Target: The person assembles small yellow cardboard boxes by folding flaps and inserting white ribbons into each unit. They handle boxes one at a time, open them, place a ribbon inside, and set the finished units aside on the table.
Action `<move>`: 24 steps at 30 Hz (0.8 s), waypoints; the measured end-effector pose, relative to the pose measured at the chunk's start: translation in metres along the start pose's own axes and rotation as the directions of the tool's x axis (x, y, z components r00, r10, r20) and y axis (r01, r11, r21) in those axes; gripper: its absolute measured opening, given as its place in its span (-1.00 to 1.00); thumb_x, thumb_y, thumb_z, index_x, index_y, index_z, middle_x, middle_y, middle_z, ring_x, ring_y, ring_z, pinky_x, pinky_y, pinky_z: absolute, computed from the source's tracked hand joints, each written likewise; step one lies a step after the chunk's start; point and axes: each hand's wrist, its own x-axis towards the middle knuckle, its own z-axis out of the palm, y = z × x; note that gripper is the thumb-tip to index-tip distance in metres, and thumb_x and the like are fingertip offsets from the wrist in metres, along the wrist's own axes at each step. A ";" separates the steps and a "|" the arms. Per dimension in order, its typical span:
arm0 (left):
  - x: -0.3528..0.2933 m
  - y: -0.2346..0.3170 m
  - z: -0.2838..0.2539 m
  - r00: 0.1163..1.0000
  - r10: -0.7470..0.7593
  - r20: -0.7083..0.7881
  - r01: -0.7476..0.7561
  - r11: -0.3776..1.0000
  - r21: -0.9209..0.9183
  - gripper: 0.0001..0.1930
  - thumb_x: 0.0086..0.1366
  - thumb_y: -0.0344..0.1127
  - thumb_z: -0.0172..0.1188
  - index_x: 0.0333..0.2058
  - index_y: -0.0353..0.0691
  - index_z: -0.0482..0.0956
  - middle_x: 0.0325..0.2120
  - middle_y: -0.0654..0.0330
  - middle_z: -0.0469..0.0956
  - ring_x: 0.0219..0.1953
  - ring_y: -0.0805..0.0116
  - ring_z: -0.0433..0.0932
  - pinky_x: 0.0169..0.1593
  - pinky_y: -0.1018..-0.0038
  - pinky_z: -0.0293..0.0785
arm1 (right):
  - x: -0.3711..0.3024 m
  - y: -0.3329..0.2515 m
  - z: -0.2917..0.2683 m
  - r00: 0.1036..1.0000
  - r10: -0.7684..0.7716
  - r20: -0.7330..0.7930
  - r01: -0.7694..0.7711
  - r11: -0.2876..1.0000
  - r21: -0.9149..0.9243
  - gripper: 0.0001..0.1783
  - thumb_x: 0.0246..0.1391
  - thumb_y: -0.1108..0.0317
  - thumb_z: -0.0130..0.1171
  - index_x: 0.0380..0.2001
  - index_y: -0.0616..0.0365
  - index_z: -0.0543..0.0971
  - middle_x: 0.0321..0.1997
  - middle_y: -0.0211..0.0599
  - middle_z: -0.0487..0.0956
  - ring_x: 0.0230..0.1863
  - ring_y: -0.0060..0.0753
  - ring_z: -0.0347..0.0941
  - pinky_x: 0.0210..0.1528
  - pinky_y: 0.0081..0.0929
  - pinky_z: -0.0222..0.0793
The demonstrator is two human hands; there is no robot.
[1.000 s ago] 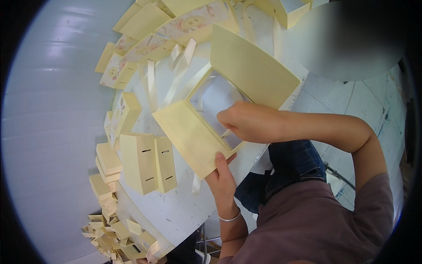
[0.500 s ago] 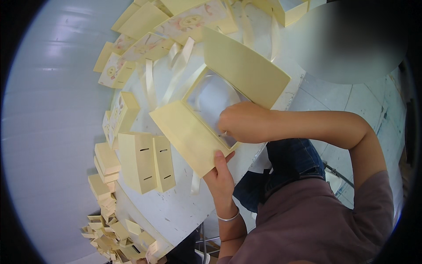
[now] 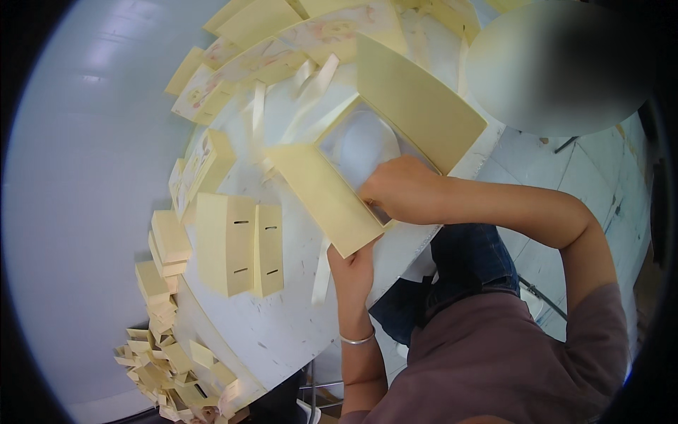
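A pale yellow cardboard box lies opened on the white table, tilted in front of me. One panel stands up on its far right side, and a second flap spreads on its left. My right hand reaches into the box with curled fingers, pressed against the inner wall by the left flap. Whatever those fingers pinch is hidden. Under the flap's near corner, my left hand grips the box edge, its fingertips out of sight. A cream ribbon hangs down beside my left wrist.
Two slotted yellow boxes stand left of the work. Printed boxes with loose ribbons line the table's far side. Smaller boxes run along the left edge toward a heaped pile. The table's edge is close to my lap.
The left flap has tilted up and looks narrower. My left thumb has slipped from the flap's top to beneath it. My right hand stays inside the box. The whole view has shifted slightly.
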 end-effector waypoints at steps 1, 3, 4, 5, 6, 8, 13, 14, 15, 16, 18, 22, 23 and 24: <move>0.004 -0.003 0.000 0.998 0.063 -0.015 -0.060 0.989 0.138 -0.84 0.11 -0.46 0.03 -0.32 -0.38 0.49 -0.44 0.05 0.52 -0.39 0.21 0.50 -0.29 0.39 0.44 | 0.001 -0.001 0.000 1.000 0.002 0.024 -0.002 1.000 -0.007 -0.88 -0.24 0.50 0.03 -0.59 0.14 0.56 -0.59 -0.06 0.49 -0.50 -0.06 0.42 -0.46 -0.24 0.28; 0.010 0.000 0.001 0.987 0.162 -0.024 -0.139 0.909 0.393 -0.87 0.07 -0.48 0.07 -0.38 -0.35 0.51 -0.43 0.02 0.51 -0.39 0.13 0.49 -0.31 0.37 0.41 | 0.003 -0.001 0.001 0.998 0.034 0.055 -0.040 0.994 0.105 -0.85 -0.23 0.50 0.04 -0.50 0.14 0.55 -0.49 -0.04 0.50 -0.40 -0.07 0.43 -0.38 -0.27 0.30; 0.012 0.006 0.001 0.981 0.195 -0.022 -0.157 0.847 0.507 -0.88 0.05 -0.49 0.08 -0.39 -0.33 0.51 -0.39 -0.01 0.50 -0.36 0.09 0.48 -0.29 0.34 0.40 | 0.003 -0.002 0.001 0.996 0.046 0.074 -0.057 0.986 0.160 -0.83 -0.22 0.50 0.04 -0.46 0.14 0.55 -0.44 -0.04 0.51 -0.35 -0.07 0.43 -0.33 -0.28 0.31; 0.014 0.008 -0.001 0.974 0.227 -0.015 -0.171 0.775 0.609 -0.89 0.03 -0.50 0.10 -0.41 -0.31 0.51 -0.35 -0.03 0.49 -0.32 0.05 0.46 -0.27 0.31 0.38 | 0.001 -0.003 0.000 0.996 -0.004 -0.088 0.017 0.988 0.151 -0.81 -0.22 0.48 0.06 -0.42 0.16 0.54 -0.37 -0.04 0.50 -0.30 -0.07 0.42 -0.29 -0.28 0.31; 0.013 0.008 -0.008 0.952 0.307 -0.014 -0.217 0.705 0.675 -0.89 0.03 -0.48 0.11 -0.41 -0.31 0.51 -0.30 -0.03 0.47 -0.27 0.04 0.43 -0.23 0.30 0.36 | -0.003 -0.008 -0.003 0.968 -0.054 -0.246 0.088 0.988 0.130 -0.78 -0.21 0.47 0.08 -0.38 0.17 0.52 -0.30 -0.05 0.49 -0.24 -0.08 0.41 -0.25 -0.27 0.31; -0.003 0.005 -0.036 0.892 0.452 -0.007 -0.266 0.536 0.801 -0.89 0.03 -0.45 0.12 -0.42 -0.29 0.51 -0.22 -0.02 0.43 -0.16 0.02 0.38 -0.14 0.28 0.31 | -0.017 -0.016 -0.011 0.871 -0.230 -0.435 0.234 0.971 -0.046 -0.73 -0.21 0.44 0.11 -0.32 0.18 0.49 -0.22 -0.07 0.47 -0.18 -0.10 0.39 -0.20 -0.26 0.31; -0.080 -0.020 -0.067 0.926 0.332 -0.181 0.001 0.476 0.879 -0.86 0.02 -0.48 0.10 -0.38 -0.28 0.47 -0.24 0.05 0.41 -0.16 0.03 0.33 -0.13 0.30 0.27 | -0.057 -0.014 0.003 0.769 -0.482 -0.419 0.341 0.865 -0.369 -0.65 -0.23 0.33 0.20 -0.29 0.19 0.44 -0.25 -0.19 0.43 -0.23 -0.13 0.35 -0.18 -0.24 0.27; -0.089 -0.024 -0.064 0.921 0.314 -0.231 0.057 0.478 0.876 -0.86 0.01 -0.49 0.09 -0.38 -0.28 0.46 -0.29 0.06 0.42 -0.20 0.04 0.36 -0.16 0.30 0.28 | -0.057 -0.013 0.011 0.791 -0.452 -0.411 0.308 0.876 -0.371 -0.65 -0.24 0.28 0.21 -0.32 0.18 0.45 -0.28 -0.19 0.43 -0.26 -0.15 0.34 -0.18 -0.26 0.25; -0.093 -0.028 -0.065 0.929 0.264 -0.260 0.082 0.539 0.838 -0.89 0.01 -0.50 0.09 -0.41 -0.28 0.44 -0.33 0.07 0.43 -0.24 0.06 0.37 -0.18 0.31 0.29 | -0.056 -0.011 0.018 0.812 -0.421 -0.405 0.269 0.885 -0.380 -0.64 -0.25 0.23 0.22 -0.35 0.18 0.45 -0.31 -0.20 0.42 -0.29 -0.16 0.33 -0.19 -0.27 0.23; -0.095 -0.035 -0.067 0.936 0.211 -0.282 0.105 0.596 0.796 -0.91 0.01 -0.51 0.08 -0.43 -0.28 0.43 -0.37 0.08 0.43 -0.28 0.08 0.38 -0.21 0.32 0.29 | -0.057 -0.007 0.023 0.831 -0.385 -0.401 0.226 0.893 -0.390 -0.63 -0.26 0.18 0.23 -0.37 0.17 0.45 -0.34 -0.21 0.41 -0.32 -0.17 0.33 -0.19 -0.29 0.21; -0.094 -0.040 -0.073 0.918 0.247 -0.309 0.071 0.666 0.742 -0.95 0.02 -0.55 0.04 -0.51 -0.28 0.38 -0.52 0.09 0.40 -0.43 0.10 0.39 -0.30 0.33 0.31 | -0.058 0.007 0.031 0.827 -0.401 -0.393 0.197 0.863 -0.466 -0.52 -0.29 -0.02 0.21 -0.44 0.17 0.43 -0.39 -0.21 0.38 -0.37 -0.16 0.28 -0.22 -0.26 0.16; -0.111 -0.043 -0.111 0.906 0.104 -0.409 0.195 0.758 0.623 -0.93 0.01 -0.58 0.02 -0.49 -0.28 0.38 -0.53 0.06 0.39 -0.45 0.05 0.38 -0.34 0.32 0.32 | -0.078 0.050 -0.005 0.842 -0.328 -0.429 0.078 0.860 -0.504 -0.45 -0.30 -0.18 0.13 -0.59 0.15 0.36 -0.51 -0.24 0.29 -0.47 -0.15 0.18 -0.31 -0.24 0.09; -0.115 -0.042 -0.112 0.923 0.124 -0.364 0.146 0.763 0.629 -0.92 0.00 -0.59 0.02 -0.49 -0.28 0.38 -0.54 0.06 0.39 -0.46 0.05 0.38 -0.34 0.32 0.33 | -0.082 0.057 -0.012 0.833 -0.350 -0.429 0.076 0.840 -0.537 -0.50 -0.28 -0.12 0.13 -0.62 0.15 0.34 -0.52 -0.23 0.27 -0.48 -0.14 0.16 -0.32 -0.24 0.08; -0.117 -0.042 -0.107 0.936 0.139 -0.325 0.104 0.770 0.629 -0.92 0.00 -0.59 0.02 -0.49 -0.28 0.38 -0.55 0.06 0.38 -0.46 0.05 0.38 -0.35 0.31 0.33 | -0.088 0.065 -0.020 0.827 -0.375 -0.419 0.082 0.817 -0.570 -0.54 -0.27 -0.06 0.13 -0.65 0.15 0.31 -0.54 -0.22 0.26 -0.49 -0.13 0.15 -0.34 -0.23 0.08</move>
